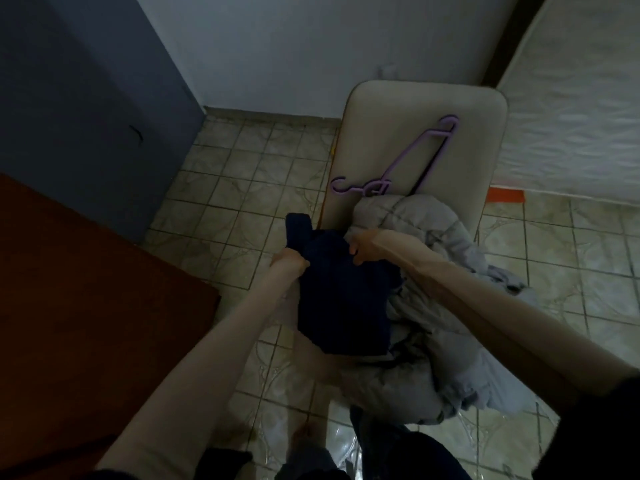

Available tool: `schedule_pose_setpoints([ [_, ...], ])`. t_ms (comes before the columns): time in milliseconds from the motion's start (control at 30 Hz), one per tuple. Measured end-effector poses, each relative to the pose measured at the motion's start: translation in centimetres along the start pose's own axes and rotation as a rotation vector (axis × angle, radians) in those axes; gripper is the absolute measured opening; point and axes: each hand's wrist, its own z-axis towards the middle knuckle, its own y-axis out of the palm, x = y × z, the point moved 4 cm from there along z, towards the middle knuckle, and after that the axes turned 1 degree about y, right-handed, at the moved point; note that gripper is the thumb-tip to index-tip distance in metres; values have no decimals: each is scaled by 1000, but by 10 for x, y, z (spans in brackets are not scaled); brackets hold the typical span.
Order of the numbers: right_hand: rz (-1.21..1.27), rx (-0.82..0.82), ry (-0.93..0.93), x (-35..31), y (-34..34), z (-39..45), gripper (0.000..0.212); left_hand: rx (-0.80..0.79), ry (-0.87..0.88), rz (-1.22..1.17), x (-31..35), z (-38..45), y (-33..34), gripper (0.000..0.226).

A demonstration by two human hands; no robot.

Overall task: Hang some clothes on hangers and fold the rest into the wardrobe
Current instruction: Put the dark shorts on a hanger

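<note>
Both hands grip a dark navy garment (341, 292) near the centre of the view, holding it up in front of the person. The left hand (289, 263), at about 9 o'clock from the garment's upper edge, has its fingers curled round a bunched corner of the cloth, and a narrow strip of the fabric stands up above that fist. The right hand (363, 247), at about 1 o'clock from the garment's middle, pinches the opposite upper edge with curled fingers. The two hands are apart, the cloth stretched between them and hanging down toward 6 o'clock.

Behind the garment, from about 3 to 5 o'clock of it, lies a rumpled pile of pale grey clothes (446, 306), heaped on the near end of a beige padded surface (391, 133) that runs away toward 12 o'clock. The right forearm crosses over this pile. On the bare far part of the padded surface rests a lilac plastic hanger (407, 157), lying flat and slanted, its hook end at the surface's left edge near 11 o'clock of the pile and its far end pointing toward 1 o'clock.

At 9 o'clock of the view stands a reddish-brown wooden panel (86, 306), with a grey-blue cabinet side (86, 98) beyond it at 10 o'clock. The floor (249, 174) is beige tile. A white quilted mattress (571, 116) leans at 2 o'clock.
</note>
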Motion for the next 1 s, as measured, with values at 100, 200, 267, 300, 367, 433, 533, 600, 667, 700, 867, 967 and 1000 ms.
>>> schedule_pose_setpoints([
  [100,-12,33,-42,-15,-23,-11,51,29,57,-191,14,-12,-30,42],
  [200,32,67,-66,-32,-52,-27,58,71,113,-271,35,-27,-65,43],
  [267,52,105,-81,-42,-71,-36,65,119,171,-286,50,-38,-91,41],
  [300,44,128,-92,-47,-80,-42,68,146,203,-304,56,-45,-105,40],
  [367,34,175,-108,-54,-98,-52,70,226,273,-333,66,-58,-136,40],
  [433,28,247,-108,-59,-118,-63,67,302,307,-343,73,-75,-167,38],
  [533,7,381,-113,-69,-152,-83,64,408,339,-308,82,-109,-215,30],
  [600,31,440,-126,-76,-173,-94,69,471,380,-408,85,-130,-248,27],
  [667,79,531,-138,-84,-192,-102,81,510,433,-592,85,-148,-280,32],
  [700,102,592,-143,-89,-201,-107,90,533,463,-666,85,-158,-294,34],
  [867,360,882,-180,-103,-236,-130,113,714,647,-908,93,-216,-356,20],
  [967,615,947,-265,-102,-251,-140,110,797,735,-1031,97,-244,-385,24],
  [1000,691,964,-309,-100,-254,-144,105,822,760,-1059,98,-251,-394,26],
])
